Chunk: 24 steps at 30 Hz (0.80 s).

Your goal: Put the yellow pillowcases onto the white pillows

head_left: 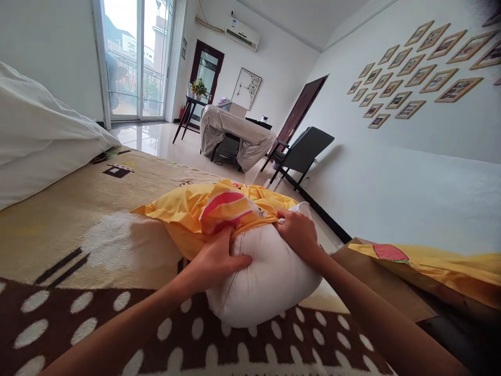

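Note:
A plump white pillow (270,277) lies on the patterned blanket (148,162) in front of me, its far part inside a yellow pillowcase (183,203) with red and pink print. At the pillow's left side, my left hand (219,256) grips it, thumb pressed on the white cloth and fingertips partly hidden at the case's edge. My right hand (299,232) is closed on the case's opening at the right, knuckles against the pillow. A bit of white cloth pokes out beyond that hand. The yellow case is bunched and wrinkled.
White bedding (43,136) is heaped at the left. To the right, a yellow printed cloth (442,266) lies over a brown surface (383,282). Farther off stand a black chair (307,149) and a covered table (219,122).

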Motion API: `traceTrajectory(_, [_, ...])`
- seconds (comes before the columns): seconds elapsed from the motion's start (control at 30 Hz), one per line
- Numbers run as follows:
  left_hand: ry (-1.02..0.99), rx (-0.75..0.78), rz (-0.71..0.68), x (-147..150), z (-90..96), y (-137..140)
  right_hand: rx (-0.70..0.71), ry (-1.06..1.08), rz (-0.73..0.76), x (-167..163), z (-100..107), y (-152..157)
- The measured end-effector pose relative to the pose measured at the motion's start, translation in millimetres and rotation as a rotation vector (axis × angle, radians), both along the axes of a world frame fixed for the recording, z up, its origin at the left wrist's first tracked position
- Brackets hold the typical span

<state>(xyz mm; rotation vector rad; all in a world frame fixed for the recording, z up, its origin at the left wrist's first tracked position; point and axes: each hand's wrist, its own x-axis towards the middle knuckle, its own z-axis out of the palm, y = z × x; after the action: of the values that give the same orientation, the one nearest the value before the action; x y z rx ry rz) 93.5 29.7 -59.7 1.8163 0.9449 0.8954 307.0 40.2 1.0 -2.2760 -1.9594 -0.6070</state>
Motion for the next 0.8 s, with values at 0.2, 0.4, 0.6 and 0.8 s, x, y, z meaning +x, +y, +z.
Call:
traceTrajectory(0.2, [0.22, 0.205, 0.103, 15, -13.6, -3, 0.31, 0.238, 0.136, 9, -18, -36])
traceTrajectory(0.4, [0.265, 0.262, 0.169, 13, -11.8, -1, 0.229, -0.068, 0.477, 8, -17, -95])
traceTrajectory(0.6, [0.315, 0.389, 0.215, 13, -7.3, -6, 0.024, -0.36, 0.467, -6, -11, -116])
traceTrajectory(0.8, [0.351, 0.677, 0.315, 15, -7.4, -18, -0.156, -0.381, 0.45, -41, -14, -86])
